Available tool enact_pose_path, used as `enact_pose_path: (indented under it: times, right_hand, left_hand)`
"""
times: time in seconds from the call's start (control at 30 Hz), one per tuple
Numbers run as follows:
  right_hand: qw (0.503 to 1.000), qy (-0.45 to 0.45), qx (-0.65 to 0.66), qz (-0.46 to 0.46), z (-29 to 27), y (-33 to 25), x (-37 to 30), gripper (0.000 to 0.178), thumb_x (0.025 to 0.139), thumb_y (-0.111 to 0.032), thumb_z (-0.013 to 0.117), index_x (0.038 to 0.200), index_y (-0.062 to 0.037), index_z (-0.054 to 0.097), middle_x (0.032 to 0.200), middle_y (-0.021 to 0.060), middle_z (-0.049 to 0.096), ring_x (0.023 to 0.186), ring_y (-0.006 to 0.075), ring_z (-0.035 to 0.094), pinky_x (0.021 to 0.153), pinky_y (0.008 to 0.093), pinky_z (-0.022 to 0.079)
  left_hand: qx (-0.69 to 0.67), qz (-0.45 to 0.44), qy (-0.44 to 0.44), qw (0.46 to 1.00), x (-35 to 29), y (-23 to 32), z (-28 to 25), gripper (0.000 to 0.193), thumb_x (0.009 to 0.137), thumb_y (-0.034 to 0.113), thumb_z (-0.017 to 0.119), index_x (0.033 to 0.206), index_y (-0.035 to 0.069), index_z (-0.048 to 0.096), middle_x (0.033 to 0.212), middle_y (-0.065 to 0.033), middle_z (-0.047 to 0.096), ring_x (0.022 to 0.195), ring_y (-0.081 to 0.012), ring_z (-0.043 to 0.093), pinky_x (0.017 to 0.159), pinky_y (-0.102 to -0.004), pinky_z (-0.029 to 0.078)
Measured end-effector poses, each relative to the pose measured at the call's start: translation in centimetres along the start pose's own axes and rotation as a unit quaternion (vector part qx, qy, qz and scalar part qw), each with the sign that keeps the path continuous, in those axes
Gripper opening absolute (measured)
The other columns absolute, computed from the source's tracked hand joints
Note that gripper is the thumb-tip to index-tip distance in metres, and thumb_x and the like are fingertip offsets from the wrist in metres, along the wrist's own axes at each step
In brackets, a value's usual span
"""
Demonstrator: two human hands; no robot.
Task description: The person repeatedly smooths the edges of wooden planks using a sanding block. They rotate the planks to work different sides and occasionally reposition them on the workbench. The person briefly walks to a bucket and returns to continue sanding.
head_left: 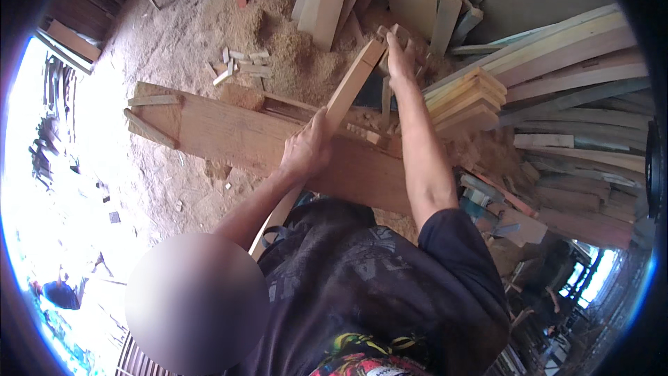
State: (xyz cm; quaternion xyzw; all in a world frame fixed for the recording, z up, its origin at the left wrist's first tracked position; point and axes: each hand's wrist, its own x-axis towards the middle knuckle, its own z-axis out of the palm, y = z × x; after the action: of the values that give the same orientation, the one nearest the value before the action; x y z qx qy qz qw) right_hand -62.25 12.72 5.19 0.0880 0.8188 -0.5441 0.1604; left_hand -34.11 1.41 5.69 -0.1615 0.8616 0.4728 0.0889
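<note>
A long narrow wooden plank (353, 85) slants up and away from beside my body, tilted over the bench. My left hand (307, 145) is closed around its middle. At the far end, my right hand (402, 59) reaches out with its fingers curled round a small wooden piece (382, 30) that sits against the plank's tip. The kind of that piece is unclear, as the fingers hide most of it. Beneath the plank lies a wide wooden bench board (229, 129), with two thin strips (154, 100) fixed in a V at its left end.
Sawdust (278, 42) is heaped on the floor beyond the bench, with several small offcuts (240, 66) on it. Stacked cut pieces (470, 101) stand right of my right forearm. Long curved boards (577, 63) are piled at the right. Upright planks (327, 3) lean at the back.
</note>
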Motion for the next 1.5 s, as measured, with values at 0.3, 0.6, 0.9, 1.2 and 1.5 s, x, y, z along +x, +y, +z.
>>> enact_pose_path:
  times: [0.3, 0.6, 0.9, 1.2, 1.5]
  right_hand:
    - [0.998, 0.021, 0.039, 0.049, -3.6, 8.6, -13.6, 0.096, 0.101, -0.059, 0.055, 0.164, -0.0002, 0.013, 0.167, 0.0249, 0.025, 0.155, 0.0371, 0.026, 0.124, 0.0433, 0.024]
    - [0.994, 0.055, 0.047, 0.086, -8.3, 11.3, -15.2, 0.093, 0.099, -0.059, 0.059, 0.161, 0.001, 0.026, 0.16, 0.0227, 0.038, 0.149, 0.0359, 0.036, 0.12, 0.0436, 0.032]
    - [0.913, -0.158, 0.348, 0.138, -8.9, 8.8, -12.2, 0.073, 0.096, -0.054, 0.066, 0.15, -0.0087, 0.046, 0.144, 0.0113, 0.051, 0.136, 0.0249, 0.047, 0.111, 0.0437, 0.044]
    - [0.887, -0.22, 0.315, 0.257, -9.0, -0.3, -9.6, 0.067, 0.092, -0.061, 0.069, 0.132, -0.0099, 0.053, 0.107, 0.0098, 0.066, 0.084, 0.0211, 0.07, 0.061, 0.0352, 0.057]
    - [0.859, -0.242, 0.126, 0.433, -8.0, -8.3, -4.7, 0.061, 0.094, -0.06, 0.064, 0.117, -0.0038, 0.056, 0.085, 0.0112, 0.064, 0.061, 0.0202, 0.065, 0.038, 0.0284, 0.046]
  left_hand:
    - [0.005, -0.008, -0.01, 1.0, -0.6, -0.1, -0.4, 0.078, 0.087, 0.019, 0.066, 0.155, 0.014, 0.029, 0.136, -0.0273, 0.06, 0.123, -0.0513, 0.057, 0.101, -0.0585, 0.048]
    - [0.018, 0.013, 0.027, 0.999, -1.0, -0.3, 0.9, 0.064, 0.097, 0.024, 0.057, 0.153, 0.011, 0.03, 0.132, -0.0334, 0.059, 0.124, -0.0533, 0.055, 0.099, -0.0603, 0.047]
    - [0.007, -0.043, -0.011, 0.999, -6.5, 0.3, 1.6, 0.064, 0.096, 0.02, 0.059, 0.153, 0.01, 0.031, 0.128, -0.0368, 0.059, 0.12, -0.0583, 0.055, 0.097, -0.0605, 0.048]
    - [0.052, -0.1, -0.005, 0.994, -2.6, 2.5, 2.5, 0.067, 0.094, 0.024, 0.068, 0.151, 0.008, 0.036, 0.124, -0.0309, 0.065, 0.112, -0.0534, 0.062, 0.092, -0.0587, 0.052]
    - [0.062, -0.046, -0.04, 0.996, -2.6, 1.6, 3.0, 0.071, 0.092, 0.008, 0.059, 0.156, 0.001, 0.03, 0.152, -0.0246, 0.05, 0.131, -0.0433, 0.056, 0.105, -0.0539, 0.046]
